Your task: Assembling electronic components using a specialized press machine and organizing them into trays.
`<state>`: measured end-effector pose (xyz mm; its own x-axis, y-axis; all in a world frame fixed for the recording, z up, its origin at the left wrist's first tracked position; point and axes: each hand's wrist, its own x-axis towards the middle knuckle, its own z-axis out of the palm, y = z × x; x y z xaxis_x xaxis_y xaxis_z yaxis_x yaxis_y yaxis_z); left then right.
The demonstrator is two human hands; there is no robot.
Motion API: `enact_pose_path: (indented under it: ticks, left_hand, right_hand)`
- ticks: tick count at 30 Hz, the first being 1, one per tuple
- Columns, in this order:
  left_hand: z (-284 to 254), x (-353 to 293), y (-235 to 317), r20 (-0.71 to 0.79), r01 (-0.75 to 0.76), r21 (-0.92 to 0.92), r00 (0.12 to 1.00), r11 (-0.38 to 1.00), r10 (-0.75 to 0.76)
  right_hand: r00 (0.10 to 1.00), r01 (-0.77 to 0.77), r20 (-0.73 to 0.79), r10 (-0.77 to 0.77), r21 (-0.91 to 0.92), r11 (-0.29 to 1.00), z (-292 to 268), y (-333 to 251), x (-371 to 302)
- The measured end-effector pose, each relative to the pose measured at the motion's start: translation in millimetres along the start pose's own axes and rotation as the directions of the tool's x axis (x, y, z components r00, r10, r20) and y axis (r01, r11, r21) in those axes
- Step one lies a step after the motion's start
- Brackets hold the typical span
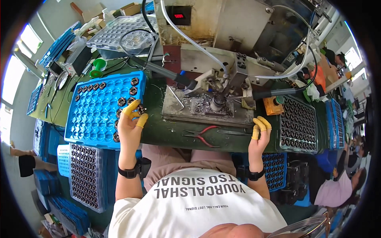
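Yellow finger cots cover several fingertips of both hands. My left hand (131, 126) is over the right side of a blue tray (81, 137), pinching a small dark wound coil ring (141, 109) between thumb and fingers. More such rings stand in the tray's pockets, along its far row and right side, the nearest ones partly covered by the hand. My right hand (260, 135) rests at the table's front edge, right of a metal machine base (206, 119). Its fingers are loosely curved, with nothing visible in them. Beside it lie tweezers (233, 132) and red-handled pliers (202, 135).
A bench machine with a post (217, 102) and hoses stands ahead, metal shavings around it. An orange block with a green cap (274, 105) sits beside a full tray of rings (298, 127). Another full tray (85, 174) is at lower left. People are at work on the right.
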<state>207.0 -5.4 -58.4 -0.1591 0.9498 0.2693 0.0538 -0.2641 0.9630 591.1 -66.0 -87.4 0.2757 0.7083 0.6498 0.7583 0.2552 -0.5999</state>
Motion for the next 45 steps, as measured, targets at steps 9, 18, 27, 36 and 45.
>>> enact_pose_path:
  ticks: [9, 18, 27, 36, 45]
  left_hand:
    - [5.2, -0.3, 1.9, 0.014, 0.015, -0.016, 1.0, 1.0, -0.014]
    - [-1.7, -1.2, -1.4, 0.022, 0.016, -0.054, 1.0, 0.998, -0.015]
    - [1.8, -2.6, 1.0, 0.012, 0.014, 0.021, 1.0, 1.0, -0.014]
    - [4.2, -1.8, 0.1, 0.008, -0.028, 0.044, 1.0, 0.999, 0.028]
    - [6.1, -1.2, 0.1, 0.001, -0.052, 0.086, 0.999, 0.995, 0.052]
  right_hand:
    - [0.999, -0.033, -0.033, 0.033, 0.005, 0.999, -1.4, 3.9, 2.0]
    - [0.995, 0.081, -0.045, -0.087, -0.117, 0.99, 0.2, -10.0, 7.3]
    - [0.981, -0.036, 0.193, -0.039, 0.37, 0.928, 52.4, -62.6, 53.8]
    - [0.952, 0.094, 0.257, -0.168, 0.278, 0.956, 72.8, -67.4, 77.9]
    - [0.982, -0.025, 0.18, -0.051, 0.397, 0.917, 69.3, -80.5, 75.9]
